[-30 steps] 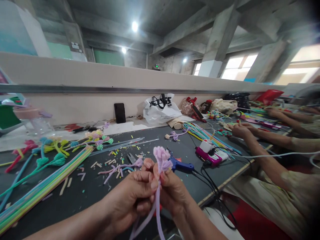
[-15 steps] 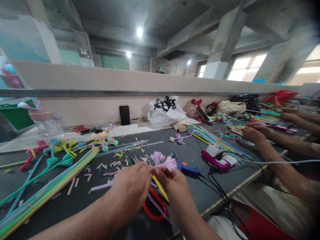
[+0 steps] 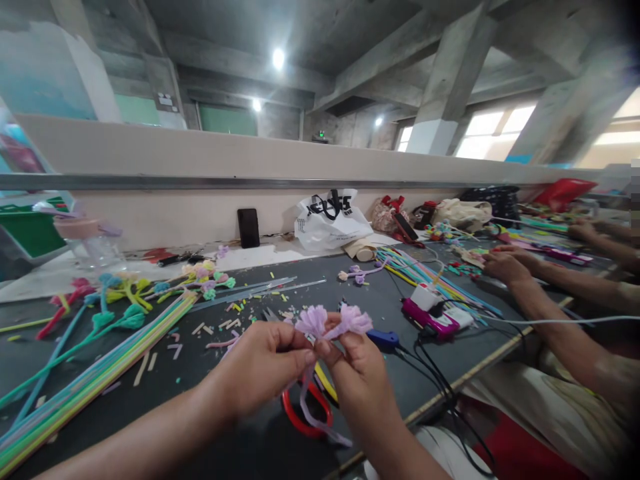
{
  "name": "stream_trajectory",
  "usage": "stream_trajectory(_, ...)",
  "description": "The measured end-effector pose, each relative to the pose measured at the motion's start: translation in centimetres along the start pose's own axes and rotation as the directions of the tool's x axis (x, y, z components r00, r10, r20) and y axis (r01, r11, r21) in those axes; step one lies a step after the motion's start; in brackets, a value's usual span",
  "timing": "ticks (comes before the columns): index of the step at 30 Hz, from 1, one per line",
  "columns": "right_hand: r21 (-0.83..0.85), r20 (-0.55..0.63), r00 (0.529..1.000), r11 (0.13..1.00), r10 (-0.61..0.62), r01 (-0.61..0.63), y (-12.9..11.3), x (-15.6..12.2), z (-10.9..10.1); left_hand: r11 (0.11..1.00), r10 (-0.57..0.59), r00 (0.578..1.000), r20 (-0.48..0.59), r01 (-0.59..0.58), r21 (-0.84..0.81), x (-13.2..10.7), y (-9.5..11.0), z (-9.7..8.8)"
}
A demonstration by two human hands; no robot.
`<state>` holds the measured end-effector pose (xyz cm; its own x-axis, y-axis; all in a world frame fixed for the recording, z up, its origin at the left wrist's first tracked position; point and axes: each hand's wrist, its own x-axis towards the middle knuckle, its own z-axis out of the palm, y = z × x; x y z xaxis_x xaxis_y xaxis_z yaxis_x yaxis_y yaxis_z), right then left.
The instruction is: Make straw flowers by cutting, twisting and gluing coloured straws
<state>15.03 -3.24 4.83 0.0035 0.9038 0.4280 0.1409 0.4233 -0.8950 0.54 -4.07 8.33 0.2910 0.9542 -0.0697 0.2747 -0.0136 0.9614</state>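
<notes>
My left hand (image 3: 260,367) and my right hand (image 3: 357,370) meet over the dark table (image 3: 200,413), both pinched on a lilac pipe-cleaner flower (image 3: 333,321). Its two fluffy heads stick up between my fingertips. The lilac stems hang down below my hands, over red-handled scissors (image 3: 305,410) lying on the table. A blue glue gun (image 3: 383,339) lies just behind my right hand.
Long pastel pipe cleaners (image 3: 90,380) and finished coloured flowers (image 3: 120,300) lie at left. Cut scraps (image 3: 235,313) litter the middle. A pink device (image 3: 433,315) with black cables sits at right. A white bag (image 3: 330,220) and black phone (image 3: 248,228) stand by the wall. Co-workers' arms (image 3: 545,313) reach in from the right.
My hands dropped from holding the flower upright to nearer the table, then rose slightly. The single fluffy head now shows as two heads spread apart. The scissors came into view.
</notes>
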Motion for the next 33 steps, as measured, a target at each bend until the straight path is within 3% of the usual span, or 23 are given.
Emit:
stream_trajectory(2,0.237,0.099,0.993,0.968,0.064,-0.086,0.1,0.1,0.1,0.973,-0.043,0.991,0.127,0.07,-0.22,0.2,-0.3,-0.1)
stream_trajectory(5,0.598,0.297,0.934,0.724,0.2,-0.345,0.3,-0.1,0.4,0.862,-0.042,0.964,0.264,0.168,-0.479,0.2,-1.0,0.4)
stream_trajectory(8,0.724,0.431,0.864,0.472,0.26,-0.503,0.5,-0.5,0.9,0.702,-0.066,0.962,0.264,0.232,-0.673,-0.2,-1.6,1.6)
stream_trajectory(10,0.762,0.46,0.851,0.379,0.254,-0.526,0.6,-0.7,1.2,0.627,-0.096,0.97,0.223,0.233,-0.744,-0.6,-1.8,2.4)
stream_trajectory(12,0.773,0.471,0.846,0.346,0.248,-0.532,0.7,-0.5,1.4,0.626,-0.1,0.976,0.193,0.212,-0.751,-0.8,-1.8,2.8)
stream_trajectory(14,0.753,0.472,0.845,0.385,0.251,-0.535,0.8,-0.1,1.4,0.689,-0.086,0.985,0.151,0.168,-0.705,-0.6,-1.6,2.7)
stream_trajectory(16,0.72,0.432,0.867,0.485,0.247,-0.496,0.9,0.4,1.1,0.796,-0.067,0.996,0.063,0.091,-0.598,-0.1,-1.4,2.2)
stream_trajectory(19,0.558,0.254,0.944,0.765,0.211,-0.321,0.8,1.0,0.5,0.956,0.049,0.993,-0.106,-0.077,-0.282,0.7,-1.4,1.3)
stream_trajectory(21,0.326,0.129,0.978,0.925,0.162,-0.197,0.8,1.1,0.1,0.984,0.173,0.97,-0.171,-0.178,-0.012,1.0,-1.6,0.8)
stream_trajectory(23,0.103,0.074,0.99,0.986,0.123,-0.13,0.7,1.0,0.1,0.943,0.284,0.939,-0.196,-0.237,0.232,1.1,-1.9,0.5)
stream_trajectory(26,-0.07,0.033,0.995,0.993,0.098,-0.095,0.8,0.9,0.4,0.824,0.408,0.895,-0.179,-0.277,0.494,0.8,-2.4,0.3)
stream_trajectory(29,-0.151,-0.018,0.994,0.983,0.103,-0.105,1.0,0.9,0.7,0.711,0.472,0.873,-0.121,-0.296,0.638,0.4,-2.8,0.4)
stream_trajectory(33,-0.231,0.013,0.999,0.972,0.053,-0.049,1.3,0.9,0.5,0.605,0.533,0.846,-0.027,-0.359,0.71,0.2,-3.1,0.7)
